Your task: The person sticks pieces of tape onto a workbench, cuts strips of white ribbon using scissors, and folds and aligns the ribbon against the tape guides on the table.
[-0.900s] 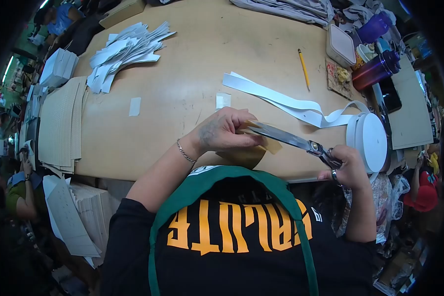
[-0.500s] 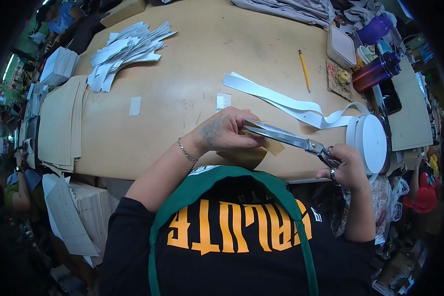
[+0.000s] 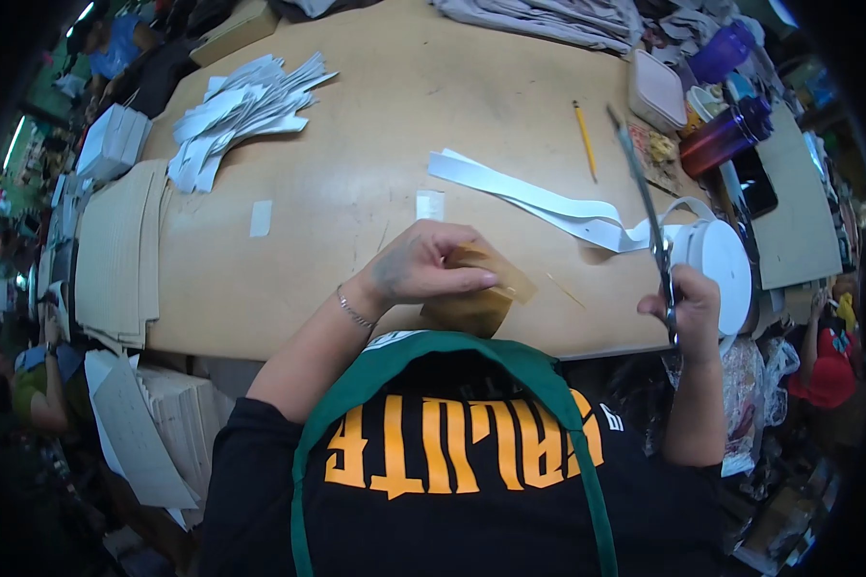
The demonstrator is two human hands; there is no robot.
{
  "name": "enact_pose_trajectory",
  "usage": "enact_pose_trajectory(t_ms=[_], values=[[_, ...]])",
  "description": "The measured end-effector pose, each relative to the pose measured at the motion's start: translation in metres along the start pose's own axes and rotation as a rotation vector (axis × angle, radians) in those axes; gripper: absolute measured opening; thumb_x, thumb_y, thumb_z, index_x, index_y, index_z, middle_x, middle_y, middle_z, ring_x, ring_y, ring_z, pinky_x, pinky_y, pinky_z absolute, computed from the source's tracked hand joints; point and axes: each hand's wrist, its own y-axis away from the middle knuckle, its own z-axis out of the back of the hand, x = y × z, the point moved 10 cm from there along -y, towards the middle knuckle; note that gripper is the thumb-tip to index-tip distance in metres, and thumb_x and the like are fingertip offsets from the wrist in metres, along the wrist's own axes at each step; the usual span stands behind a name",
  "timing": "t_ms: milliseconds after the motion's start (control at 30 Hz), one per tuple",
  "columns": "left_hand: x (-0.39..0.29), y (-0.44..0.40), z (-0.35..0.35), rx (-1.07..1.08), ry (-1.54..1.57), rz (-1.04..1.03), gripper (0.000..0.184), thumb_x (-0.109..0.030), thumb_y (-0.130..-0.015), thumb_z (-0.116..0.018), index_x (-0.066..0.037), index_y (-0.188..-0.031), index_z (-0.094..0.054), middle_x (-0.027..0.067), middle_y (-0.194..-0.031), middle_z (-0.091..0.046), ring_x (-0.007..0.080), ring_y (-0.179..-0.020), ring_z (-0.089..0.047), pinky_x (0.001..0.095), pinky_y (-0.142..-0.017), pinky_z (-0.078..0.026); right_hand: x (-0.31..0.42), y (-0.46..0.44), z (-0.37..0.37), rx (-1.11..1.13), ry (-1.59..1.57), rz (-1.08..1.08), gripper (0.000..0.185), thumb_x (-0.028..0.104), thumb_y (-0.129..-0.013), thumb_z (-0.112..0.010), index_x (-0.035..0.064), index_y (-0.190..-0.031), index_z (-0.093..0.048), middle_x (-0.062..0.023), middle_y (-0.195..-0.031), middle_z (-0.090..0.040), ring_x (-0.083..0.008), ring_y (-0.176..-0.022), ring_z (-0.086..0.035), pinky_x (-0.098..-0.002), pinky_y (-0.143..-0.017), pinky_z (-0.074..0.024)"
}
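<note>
pinching a brown sheet [image 3: 512, 280], left hand [image 3: 420, 265] is nearly closed; right hand [image 3: 697, 298] curls round scissors [image 3: 661, 246].

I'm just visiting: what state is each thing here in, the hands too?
Left hand: closed on the brown sheet
Brown sheet: held, partly hidden by the fingers
Right hand: gripping the scissors
Scissors: raised, blades apparently shut
White roll: partly unwound
Thin sliver: loose on the table
Pencil: lying flat
White strips: heaped loosely
Phone: screen dark
</note>
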Motion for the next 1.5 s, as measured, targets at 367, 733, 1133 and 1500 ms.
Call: enact_pose_trajectory(t_ms=[367, 733, 1133, 1500], values=[[-0.026, 0.079, 0.059, -0.416, 0.160, -0.198, 0.014, -0.012, -0.076, -0.065, -0.001, -0.084, -0.061, 0.0160, -0.090, -0.067, 0.0287, -0.093, -0.062, 0.0456, -0.104, -0.030, -0.066, -0.029, -0.010, -0.086, 0.273, -0.521, 0.042, 0.034, -0.065, -0.080, -0.0003, -0.069, -0.057, -0.0145, -0.061, -0.057, -0.0275, -0.054, -0.050, -0.0358, -0.054, -0.0411], [-0.063, 0.125, 0.079, -0.546, -0.016, -0.257, 0.012, -0.004, -0.079, -0.061, 0.001, -0.091, -0.062, 0.0181, -0.096, -0.066, 0.0247, -0.095, -0.060, 0.0396, -0.095, -0.038, -0.156, -0.152, -0.054, 0.054, 0.541, -0.436, 0.026, 0.018, -0.067, -0.066, 0.0041, -0.089, -0.068, -0.0204, -0.084, -0.065, -0.0334, -0.084, -0.064, -0.0394, -0.076, -0.0494], [-0.052, 0.064, 0.052, -0.486, 0.031, -0.275, 0.010, 0.000, -0.080, -0.062, -0.003, -0.089, -0.063, 0.0150, -0.119, -0.054, 0.0227, -0.109, -0.053, 0.0356, -0.093, -0.042, -0.018, -0.091, -0.094, -0.026, -0.582, -0.119, 0.046, 0.025, -0.072, -0.074, 0.0082, -0.111, -0.059, -0.0066, -0.111, -0.057, -0.0185, -0.103, -0.053, -0.0360, -0.086, -0.0420], [-0.059, 0.031, 0.036, -0.563, -0.262, -0.359, 0.013, -0.007, -0.078, -0.068, -0.007, -0.091, -0.065, 0.0154, -0.134, -0.036, 0.0287, -0.120, -0.045, 0.0387, -0.097, -0.041, 0.077, -0.057, -0.154, 0.085, -1.195, 0.009, 0.020, 0.019, -0.085, -0.065, 0.0071, -0.101, -0.061, -0.0093, -0.133, -0.035, -0.0214, -0.122, -0.038, -0.0350, -0.098, -0.0370]])
